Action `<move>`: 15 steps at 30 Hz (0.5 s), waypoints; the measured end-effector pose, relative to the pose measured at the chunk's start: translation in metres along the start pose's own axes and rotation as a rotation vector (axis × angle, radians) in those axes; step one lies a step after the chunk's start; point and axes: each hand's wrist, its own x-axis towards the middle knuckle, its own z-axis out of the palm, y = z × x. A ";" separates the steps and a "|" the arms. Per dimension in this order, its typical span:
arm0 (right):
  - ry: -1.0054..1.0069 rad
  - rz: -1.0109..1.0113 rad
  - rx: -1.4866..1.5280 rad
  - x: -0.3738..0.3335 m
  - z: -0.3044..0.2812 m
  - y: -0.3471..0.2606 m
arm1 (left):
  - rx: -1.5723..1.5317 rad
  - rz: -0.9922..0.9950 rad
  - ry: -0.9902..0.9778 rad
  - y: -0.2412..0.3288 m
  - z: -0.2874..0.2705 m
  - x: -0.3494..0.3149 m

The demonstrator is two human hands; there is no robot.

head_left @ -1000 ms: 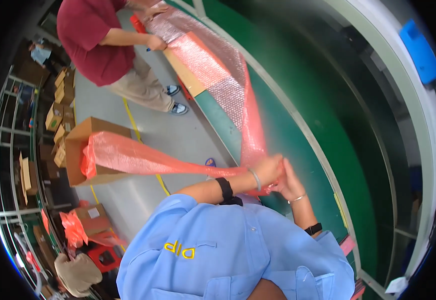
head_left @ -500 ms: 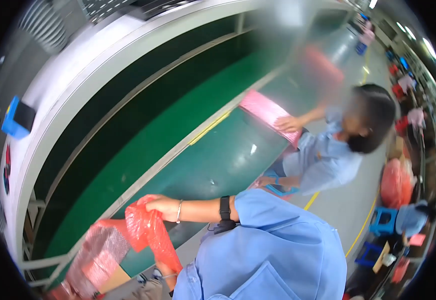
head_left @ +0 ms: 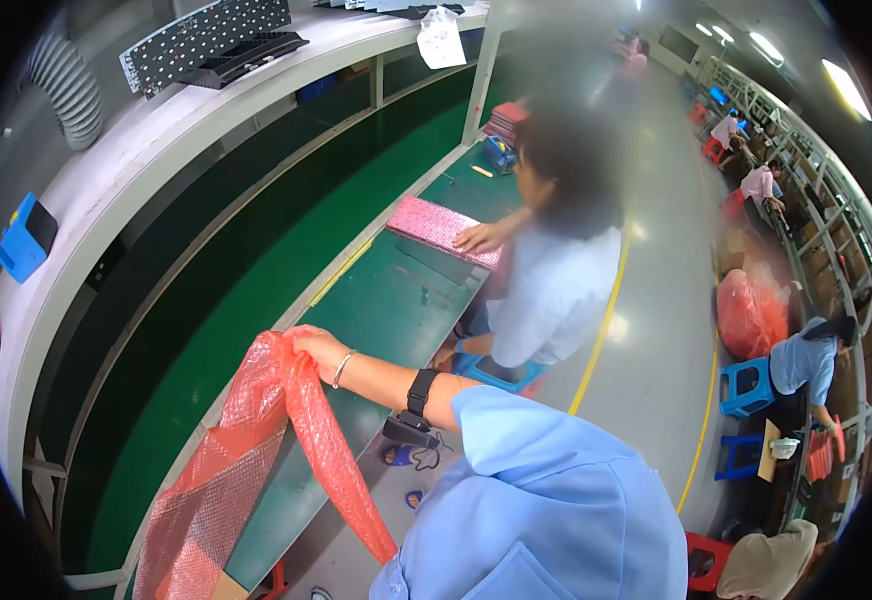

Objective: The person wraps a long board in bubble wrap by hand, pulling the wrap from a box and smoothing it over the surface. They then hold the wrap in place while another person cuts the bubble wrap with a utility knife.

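A: Where is the translucent red bubble-wrap film?

B: Over the near end of the long, green-topped bench. A broad sheet spreads toward the lower left, while a narrow, bunched strip slants down to the person's body.

A: And the hands?

B: The person's right hand is clamped on the gathered top of the film. The left is out of view; its state cannot be told.

A: What blocks the view?

B: The person's light-blue sleeve and shirt fill the lower middle, and the strip's lower end runs out of sight beside them. A grey blur covers part of the top.

A: What else is around?

B: Farther along the bench lies a flat, pink bubble-wrapped package, with a co-worker in light blue resting a hand on it. A blue plastic stool is below that worker. On the left, a curved white shelf bears a small blue box. Across the aisle, a puffy heap of red plastic sits near another worker.
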 end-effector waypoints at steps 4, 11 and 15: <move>0.032 0.035 0.013 -0.004 -0.005 0.043 | 0.215 -0.052 -0.101 0.034 0.000 -0.040; -0.283 0.129 -0.228 0.002 -0.021 0.045 | 0.508 -0.646 0.263 0.152 0.062 -0.321; -0.486 0.249 -0.131 0.017 -0.041 0.049 | 0.530 -0.897 0.523 0.115 0.099 -0.189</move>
